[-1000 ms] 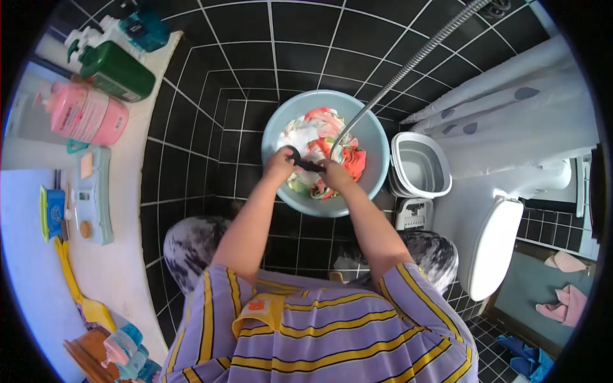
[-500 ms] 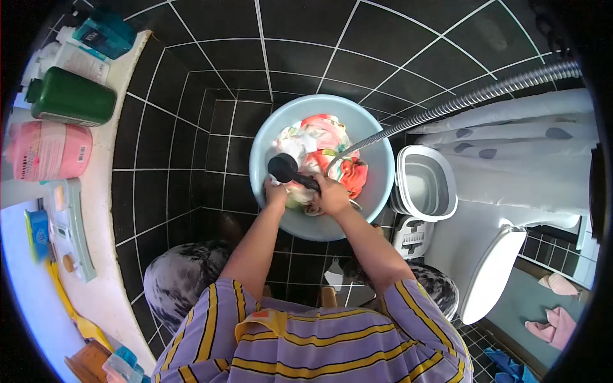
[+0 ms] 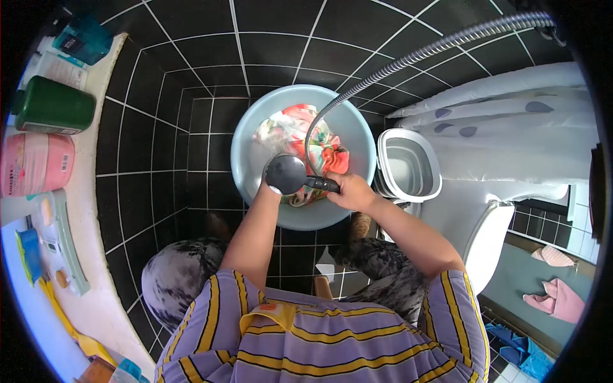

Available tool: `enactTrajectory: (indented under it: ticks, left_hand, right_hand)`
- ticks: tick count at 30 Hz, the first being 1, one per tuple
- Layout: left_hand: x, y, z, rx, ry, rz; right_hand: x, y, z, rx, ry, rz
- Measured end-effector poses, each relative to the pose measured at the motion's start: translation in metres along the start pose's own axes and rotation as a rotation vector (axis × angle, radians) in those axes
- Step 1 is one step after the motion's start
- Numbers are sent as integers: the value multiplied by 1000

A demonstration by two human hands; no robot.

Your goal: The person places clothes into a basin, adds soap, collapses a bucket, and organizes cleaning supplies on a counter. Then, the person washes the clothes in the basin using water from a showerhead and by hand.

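At the left edge of the frame, a pale ledge (image 3: 89, 191) is seen. A blue bottle (image 3: 83, 39) is placed at the upper left, with a green bottle (image 3: 54, 105) and a pink bottle (image 3: 38, 164) arranged below it. A soap tray (image 3: 67, 249) is set lower on the same ledge.

Left of center, a light blue basin (image 3: 244, 150) is positioned on the dark tiled floor. Colored clothes (image 3: 329, 152) are heaped inside it. The left hand (image 3: 269, 189) is extended over the near left part of the basin and is largely covered by the round face of the shower head (image 3: 286, 174); whether its fingers are apart or together cannot be told. The shower head is located over the lower middle of the basin. Its handle is gripped by the right hand (image 3: 351, 190), with the fingers clamped around the end of the handle.

A metal hose (image 3: 408, 59) is routed from the upper right of the frame, in a curve, down to the handle. Right of the basin, a white tub (image 3: 387, 163) is placed just beside the rim. Farther right, a curtain (image 3: 511, 127) is hung above a toilet (image 3: 485, 246). A pink cloth (image 3: 560, 301) is seen at the right.
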State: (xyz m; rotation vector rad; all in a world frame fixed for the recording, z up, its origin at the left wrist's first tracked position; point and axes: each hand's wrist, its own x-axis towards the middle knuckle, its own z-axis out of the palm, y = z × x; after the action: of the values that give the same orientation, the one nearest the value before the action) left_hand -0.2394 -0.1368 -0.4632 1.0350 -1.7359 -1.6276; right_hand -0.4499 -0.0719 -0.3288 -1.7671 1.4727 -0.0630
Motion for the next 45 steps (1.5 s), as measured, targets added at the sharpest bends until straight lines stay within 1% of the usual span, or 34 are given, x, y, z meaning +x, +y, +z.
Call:
enactTrajectory:
  ticks: [1,2,4,7,9,11,12,15,16,17,19,20,22,24,25,26,29,30,32,35,38,39,41,42,45]
  left_hand:
    - [1,-2,1,-49,8,-7]
    - [2,-8,2,-201,24,-46]
    - [4,-23,6,-603,81,-139]
    - [-5,-34,11,-1103,186,-227]
    - [-18,-31,13,-1401,236,-212]
    - [-34,-14,11,-1685,228,-180]
    - [-39,-2,9,-1815,194,-158]
    - [-34,-28,-1,-1508,793,-644]
    - [-37,-35,-3,-1376,832,-706]
    - [-40,-41,-3,-1284,854,-691]
    - [-44,-59,-3,-1096,896,-652]
    - [-49,-67,-1,-877,859,-600]
    - [-53,-86,1,-445,761,-477]
    - [-57,-95,12,71,635,-514]
    - [-59,-85,17,326,559,-525]
    - [-63,-76,20,439,451,-499]
    - [-65,-74,30,679,324,-568]
    - [-66,-66,30,704,286,-572]
    - [-64,-62,33,749,279,-542]
    - [-61,-55,33,746,302,-522]
    - [-59,-40,33,800,375,-485]
    - [-57,-35,37,827,395,-462]
    - [-51,-24,40,722,503,-233]
    - [-46,-19,41,708,511,-174]
    - [-37,1,51,685,502,-42]
  right_hand:
    - [0,1,3,-16,-11,-1]
    - [-1,4,9,-5,41,-51]
    - [3,5,19,10,34,-32]
    - [9,3,31,52,-1,23]
    - [15,6,36,91,-13,53]
    - [19,16,48,144,-13,77]
    - [21,24,55,117,-6,73]
    - [38,54,79,-12,9,52]
    - [48,61,88,-81,8,49]
    - [56,69,97,-152,7,44]
    - [73,65,106,-217,-12,100]
    - [77,61,114,-245,-25,131]
    - [90,64,133,-378,28,136]
    - [100,70,144,-472,97,142]
    - [99,71,148,-495,137,148]
    - [99,73,151,-518,177,155]
    - [96,79,155,-491,188,111]
    - [92,78,151,-438,205,84]
    - [82,70,135,-334,241,27]
    - [93,77,134,-31,220,141]
    - [102,80,132,107,447,84]
    - [100,83,126,155,498,103]
    - [93,95,107,244,613,141]
    - [78,88,86,232,771,85]
    - [31,101,32,49,970,178]
